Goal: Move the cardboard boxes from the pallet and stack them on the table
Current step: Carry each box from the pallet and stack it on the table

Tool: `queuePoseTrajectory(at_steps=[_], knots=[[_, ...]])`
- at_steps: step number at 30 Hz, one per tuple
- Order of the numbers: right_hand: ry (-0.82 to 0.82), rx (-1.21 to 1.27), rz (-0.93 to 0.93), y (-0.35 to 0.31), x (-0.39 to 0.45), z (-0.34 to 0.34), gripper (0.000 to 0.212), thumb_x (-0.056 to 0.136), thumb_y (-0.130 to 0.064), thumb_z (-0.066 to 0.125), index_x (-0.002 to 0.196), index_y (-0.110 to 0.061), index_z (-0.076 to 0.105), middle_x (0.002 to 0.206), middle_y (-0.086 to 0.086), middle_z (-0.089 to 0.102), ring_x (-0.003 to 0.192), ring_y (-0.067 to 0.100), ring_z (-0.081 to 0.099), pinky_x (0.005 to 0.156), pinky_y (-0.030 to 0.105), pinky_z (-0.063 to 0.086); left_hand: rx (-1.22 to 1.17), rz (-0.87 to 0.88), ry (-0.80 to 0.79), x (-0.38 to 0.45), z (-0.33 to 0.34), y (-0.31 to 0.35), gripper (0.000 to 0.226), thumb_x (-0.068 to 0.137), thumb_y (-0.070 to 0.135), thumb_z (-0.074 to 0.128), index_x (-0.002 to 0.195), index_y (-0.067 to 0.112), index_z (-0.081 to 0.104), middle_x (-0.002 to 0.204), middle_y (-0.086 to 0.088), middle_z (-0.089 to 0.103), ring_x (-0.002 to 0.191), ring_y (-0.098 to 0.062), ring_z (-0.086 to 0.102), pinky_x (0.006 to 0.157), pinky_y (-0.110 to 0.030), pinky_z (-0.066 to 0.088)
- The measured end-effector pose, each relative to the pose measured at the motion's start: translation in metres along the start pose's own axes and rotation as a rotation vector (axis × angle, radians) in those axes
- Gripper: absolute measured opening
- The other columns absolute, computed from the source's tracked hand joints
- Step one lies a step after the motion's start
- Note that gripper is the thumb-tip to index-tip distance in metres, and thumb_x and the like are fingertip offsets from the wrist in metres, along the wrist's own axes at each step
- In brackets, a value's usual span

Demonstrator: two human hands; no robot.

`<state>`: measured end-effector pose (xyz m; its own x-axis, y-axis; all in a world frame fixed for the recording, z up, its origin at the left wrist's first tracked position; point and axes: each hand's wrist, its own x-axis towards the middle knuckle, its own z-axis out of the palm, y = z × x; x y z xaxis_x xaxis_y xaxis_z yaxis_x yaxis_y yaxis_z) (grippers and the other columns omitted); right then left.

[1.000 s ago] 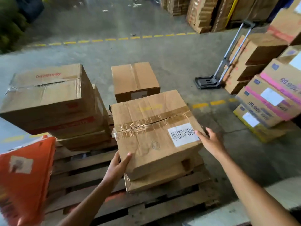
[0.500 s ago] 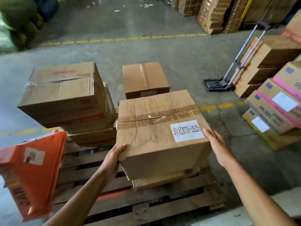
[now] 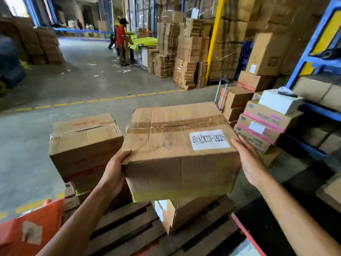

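A taped cardboard box with a white label (image 3: 177,145) is held up off the stack between both hands. My left hand (image 3: 114,172) presses its left side near the bottom corner, and my right hand (image 3: 249,161) lies flat against its right side. Under it a flatter, torn box (image 3: 184,211) stays on the wooden pallet (image 3: 132,230). To the left on the pallet stands a stack topped by a box with red print (image 3: 83,139). No table shows in the head view.
An orange box (image 3: 31,231) sits at the lower left. Pink-striped boxes (image 3: 262,126) and a hand truck (image 3: 221,93) stand right, beside blue racking (image 3: 310,48). People (image 3: 120,41) work far back by tall carton stacks. A dashed yellow line (image 3: 103,99) crosses the floor.
The labelled box has come up off the flatter box beneath it, gripped by both hands. My view has tilted upward, now showing the warehouse aisle and the people.
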<state>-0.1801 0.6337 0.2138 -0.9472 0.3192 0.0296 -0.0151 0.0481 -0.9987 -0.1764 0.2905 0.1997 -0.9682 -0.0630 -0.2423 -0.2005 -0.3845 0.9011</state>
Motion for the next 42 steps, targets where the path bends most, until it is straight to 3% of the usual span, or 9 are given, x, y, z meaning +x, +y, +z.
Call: queuePoseTrajectory(at_steps=[4,6,10,13,21,24,27,36,42], knots=[[0.096,0.079,-0.117,-0.049,-0.104,-0.011,0.036,0.085,-0.045,0.065,0.119,-0.052,0.058,0.144,-0.014,0.048,0.131,0.004,0.045,0.114,0.038,0.034,-0.026,0.012,-0.117,-0.057,-0.009,0.030,0.023,0.091,0.022,0.054,0.107,0.019,0.070,0.110,-0.014,0.072,0.098,-0.029,0.064,0.096,-0.050,0.044],[0.140,0.116,-0.150,-0.066,-0.150,-0.030,0.053,0.066,-0.061,0.074,0.117,-0.053,0.060,0.141,-0.013,0.053,0.130,0.006,0.048,0.112,0.037,0.034,-0.032,0.004,-0.173,-0.089,-0.002,0.040,0.022,0.090,0.023,0.057,0.106,0.017,0.070,0.109,-0.015,0.072,0.096,-0.030,0.065,0.095,-0.048,0.046],[0.251,0.099,-0.150,-0.088,-0.237,-0.081,0.034,0.097,-0.025,0.052,0.116,-0.052,0.057,0.131,-0.012,0.061,0.123,0.012,0.057,0.111,0.042,0.037,0.056,0.031,-0.300,-0.154,0.028,0.044,0.015,0.092,0.024,0.057,0.098,0.017,0.069,0.083,-0.004,0.075,0.077,-0.019,0.067,0.069,-0.033,0.049],[0.415,0.100,-0.121,-0.090,-0.314,-0.140,0.033,0.097,-0.020,0.051,0.112,-0.048,0.061,0.125,-0.011,0.064,0.117,0.013,0.060,0.106,0.040,0.042,0.107,-0.010,-0.429,-0.204,0.068,0.031,0.012,0.090,0.021,0.058,0.090,0.016,0.069,0.085,-0.005,0.071,0.076,-0.019,0.063,0.072,-0.031,0.047],[0.795,0.127,-0.066,-0.071,-0.557,-0.305,0.043,0.098,-0.014,0.047,0.136,-0.034,0.047,0.118,-0.014,0.063,0.099,0.001,0.061,0.085,0.026,0.047,0.274,-0.214,-0.691,-0.379,0.208,-0.084,0.019,0.091,0.015,0.055,0.074,0.015,0.064,0.058,0.002,0.062,0.035,-0.005,0.053,0.044,-0.020,0.038],[0.920,0.082,0.009,-0.069,-0.635,-0.363,0.045,0.099,-0.018,0.048,0.142,-0.030,0.045,0.119,-0.009,0.063,0.096,0.002,0.060,0.081,0.027,0.047,0.276,-0.284,-0.869,-0.457,0.249,-0.129,0.018,0.094,0.012,0.050,0.094,0.010,0.068,0.059,0.005,0.072,0.046,-0.005,0.064,0.049,-0.017,0.046],[1.016,0.088,0.048,-0.066,-0.696,-0.410,0.046,0.099,-0.020,0.046,0.145,-0.029,0.041,0.133,-0.003,0.058,0.106,0.011,0.060,0.097,0.035,0.045,0.285,-0.364,-0.987,-0.515,0.287,-0.165,0.022,0.095,0.012,0.046,0.099,0.012,0.068,0.068,0.001,0.075,0.055,-0.009,0.069,0.048,-0.014,0.049],[1.143,0.127,0.114,-0.046,-0.736,-0.547,0.047,0.100,-0.025,0.046,0.145,-0.035,0.039,0.139,-0.001,0.053,0.115,0.020,0.059,0.103,0.047,0.045,0.324,-0.425,-1.102,-0.580,0.410,-0.258,0.029,0.093,0.018,0.051,0.117,0.012,0.067,0.102,-0.010,0.076,0.085,-0.024,0.070,0.075,-0.033,0.051],[1.160,0.141,0.134,-0.021,-0.683,-0.677,0.048,0.100,-0.025,0.046,0.146,-0.036,0.037,0.142,-0.001,0.051,0.113,0.022,0.061,0.099,0.046,0.048,0.313,-0.441,-1.099,-0.565,0.538,-0.337,0.030,0.092,0.020,0.054,0.116,0.007,0.065,0.099,-0.011,0.076,0.094,-0.027,0.067,0.077,-0.036,0.050]])
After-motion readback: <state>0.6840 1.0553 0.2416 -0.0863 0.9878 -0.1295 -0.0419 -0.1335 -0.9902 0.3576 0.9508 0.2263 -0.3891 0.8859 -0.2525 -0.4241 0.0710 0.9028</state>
